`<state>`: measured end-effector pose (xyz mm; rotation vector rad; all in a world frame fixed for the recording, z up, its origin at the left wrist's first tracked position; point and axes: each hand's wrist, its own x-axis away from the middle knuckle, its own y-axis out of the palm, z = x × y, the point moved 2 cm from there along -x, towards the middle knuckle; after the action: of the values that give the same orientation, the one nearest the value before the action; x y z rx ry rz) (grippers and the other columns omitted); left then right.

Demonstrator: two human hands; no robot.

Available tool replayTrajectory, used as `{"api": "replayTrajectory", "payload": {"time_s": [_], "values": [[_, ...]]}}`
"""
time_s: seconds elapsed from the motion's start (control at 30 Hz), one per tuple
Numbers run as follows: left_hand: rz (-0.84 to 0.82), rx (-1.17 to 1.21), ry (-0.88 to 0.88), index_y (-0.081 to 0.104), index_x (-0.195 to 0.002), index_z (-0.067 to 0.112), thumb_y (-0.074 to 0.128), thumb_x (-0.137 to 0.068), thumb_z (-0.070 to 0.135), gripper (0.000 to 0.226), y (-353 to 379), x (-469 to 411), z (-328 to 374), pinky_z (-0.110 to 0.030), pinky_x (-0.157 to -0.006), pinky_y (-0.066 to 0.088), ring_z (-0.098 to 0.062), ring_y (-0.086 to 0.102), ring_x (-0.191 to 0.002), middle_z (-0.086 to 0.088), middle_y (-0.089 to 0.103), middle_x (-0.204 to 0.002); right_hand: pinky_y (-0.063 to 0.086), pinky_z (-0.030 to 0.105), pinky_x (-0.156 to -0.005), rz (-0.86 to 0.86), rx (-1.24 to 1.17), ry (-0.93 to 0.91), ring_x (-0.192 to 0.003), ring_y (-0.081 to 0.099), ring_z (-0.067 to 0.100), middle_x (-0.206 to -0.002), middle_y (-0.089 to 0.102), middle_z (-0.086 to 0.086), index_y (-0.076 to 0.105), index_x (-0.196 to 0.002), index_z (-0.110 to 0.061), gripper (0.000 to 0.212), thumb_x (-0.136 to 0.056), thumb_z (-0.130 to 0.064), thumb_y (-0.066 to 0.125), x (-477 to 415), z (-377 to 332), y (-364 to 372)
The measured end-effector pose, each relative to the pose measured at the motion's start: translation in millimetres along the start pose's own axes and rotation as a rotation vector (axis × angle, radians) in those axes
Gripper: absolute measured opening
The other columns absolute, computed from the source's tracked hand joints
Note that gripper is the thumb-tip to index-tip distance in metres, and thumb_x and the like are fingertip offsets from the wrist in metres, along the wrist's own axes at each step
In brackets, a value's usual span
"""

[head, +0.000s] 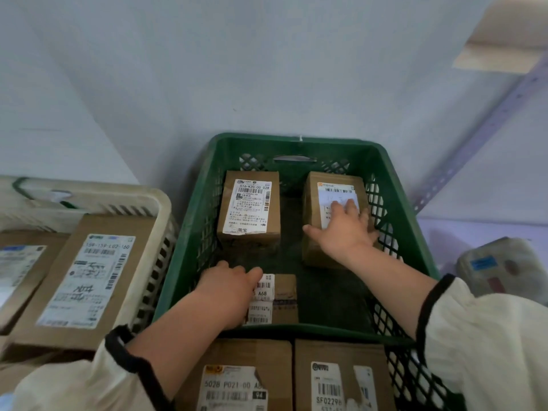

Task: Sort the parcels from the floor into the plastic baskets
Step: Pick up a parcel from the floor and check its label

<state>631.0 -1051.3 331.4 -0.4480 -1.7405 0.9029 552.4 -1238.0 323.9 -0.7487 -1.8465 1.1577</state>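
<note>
Counting the boxes in the green basket (258, 138), what do you get?

Three, all brown cardboard. The far-left box (249, 209) sits near the far left corner. Its long axis runs from the near edge toward the far edge, and its white label faces up with the print upright to the person.

And the one opposite?

The far-right box (314, 200) lies by the right edge, its long axis also running near to far and its label on top. The right hand (347, 229) rests flat on it, fingers straight and spread, thumb out to the left.

The third?

The small box (281, 295) is against the near edge, left of the middle. The left hand (228, 292) grips its left part with curled fingers and the thumb on top. That part is covered, so I cannot tell its long axis.

Other baskets?

Two. The cream basket (142, 200) stands just left of the green one. A big box (89, 277) leans in it, long axis near to far, with an edge box (17, 271) beside it at the left. The black basket (406, 378), nearest the person, holds two boxes side by side, the orange-label box (237, 378) and the SF box (338, 378).

Anything outside?

A grey bag (498, 268) beyond the green basket's right edge.
</note>
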Motion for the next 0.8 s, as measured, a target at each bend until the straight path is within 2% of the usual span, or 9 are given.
{"api": "replayTrajectory", "payload": {"time_s": [0.2, 0.3, 0.37, 0.4, 0.5, 0.6, 0.67, 0.73, 0.8], "values": [[0.036, 0.198, -0.011, 0.04, -0.129, 0.029, 0.057, -0.089, 0.017, 0.045, -20, -5, -15, -0.034, -0.08, 0.048, -0.02, 0.055, -0.104, 0.0, 0.057, -0.122, 0.011, 0.061, -0.111, 0.019, 0.099, -0.066, -0.145, -0.004, 0.036, -0.159, 0.004, 0.009, 0.016, -0.149, -0.021, 0.082, -0.086, -0.064, 0.046, 5, -2, -4], [0.398, 0.592, -0.189, 0.052, -0.122, 0.019, 0.058, -0.09, 0.023, 0.032, -47, -15, -38, -0.032, -0.082, 0.048, -0.019, 0.057, -0.098, -0.004, 0.059, -0.118, 0.024, 0.046, -0.112, 0.131, -0.033, -0.383, -0.143, 0.02, 0.03, -0.153, 0.027, 0.011, 0.028, -0.146, -0.012, 0.06, -0.096, -0.041, 0.044, 14, -25, -9], [0.596, 0.781, -0.298, 0.049, -0.123, 0.009, 0.054, -0.091, 0.02, 0.034, -54, -24, -44, -0.031, -0.077, 0.044, -0.024, 0.054, -0.098, -0.013, 0.054, -0.121, 0.04, 0.034, -0.096, 0.003, -0.294, -0.494, -0.121, 0.049, 0.024, -0.131, 0.055, 0.01, 0.048, -0.133, -0.008, 0.038, -0.099, -0.025, 0.042, 20, -48, -7], [0.599, 0.818, -0.32, 0.046, -0.126, 0.006, 0.053, -0.091, 0.019, 0.037, -55, -29, -42, -0.03, -0.076, 0.042, -0.027, 0.054, -0.1, -0.015, 0.051, -0.123, 0.042, 0.03, -0.084, -0.09, -0.415, -0.466, -0.103, 0.056, 0.02, -0.113, 0.062, 0.008, 0.056, -0.121, -0.008, 0.03, -0.1, -0.022, 0.041, 21, -58, -5], [0.477, 0.814, -0.318, 0.051, -0.12, 0.004, 0.047, -0.093, 0.016, 0.029, -51, -41, -35, -0.03, -0.071, 0.041, -0.028, 0.057, -0.098, -0.016, 0.057, -0.117, 0.041, 0.023, -0.061, -0.251, -0.682, -0.257, -0.075, 0.052, 0.012, -0.09, 0.059, 0.003, 0.063, -0.106, -0.004, 0.029, -0.099, -0.02, 0.041, 16, -75, -4], [0.482, 0.747, -0.316, 0.057, -0.096, 0.006, 0.046, -0.092, 0.012, 0.014, -51, -42, -38, -0.031, -0.065, 0.041, -0.026, 0.057, -0.084, -0.014, 0.063, -0.103, 0.037, 0.02, -0.049, -0.273, -0.656, -0.212, -0.06, 0.05, 0.01, -0.072, 0.058, 0.001, 0.064, -0.084, -0.006, 0.029, -0.098, -0.02, 0.043, 15, -73, -8], [0.494, 0.804, -0.3, 0.06, -0.104, 0.006, 0.048, -0.091, 0.01, 0.018, -48, -41, -41, -0.03, -0.067, 0.043, -0.025, 0.059, -0.089, -0.012, 0.064, -0.105, 0.043, 0.024, -0.053, -0.28, -0.631, -0.21, -0.061, 0.054, 0.014, -0.071, 0.061, 0.005, 0.063, -0.078, -0.004, 0.033, -0.097, -0.022, 0.044, 18, -70, -9], [0.518, 0.896, -0.263, 0.062, -0.112, 0.009, 0.05, -0.09, 0.008, 0.025, -43, -39, -41, -0.025, -0.067, 0.042, -0.021, 0.059, -0.091, -0.009, 0.066, -0.11, 0.055, 0.038, -0.078, -0.298, -0.698, -0.163, -0.076, 0.061, 0.02, -0.085, 0.066, 0.009, 0.067, -0.096, -0.001, 0.028, -0.096, -0.02, 0.046, 18, -65, -9], [0.562, 0.994, -0.215, 0.064, -0.115, 0.014, 0.052, -0.09, 0.007, 0.028, -39, -37, -41, -0.017, -0.064, 0.04, -0.015, 0.057, -0.09, -0.005, 0.067, -0.112, 0.052, 0.042, -0.091, -0.297, -0.754, -0.107, -0.075, 0.057, 0.015, -0.081, 0.06, 0.001, 0.064, -0.103, -0.003, 0.022, -0.095, -0.017, 0.048, 17, -59, -11]]}}
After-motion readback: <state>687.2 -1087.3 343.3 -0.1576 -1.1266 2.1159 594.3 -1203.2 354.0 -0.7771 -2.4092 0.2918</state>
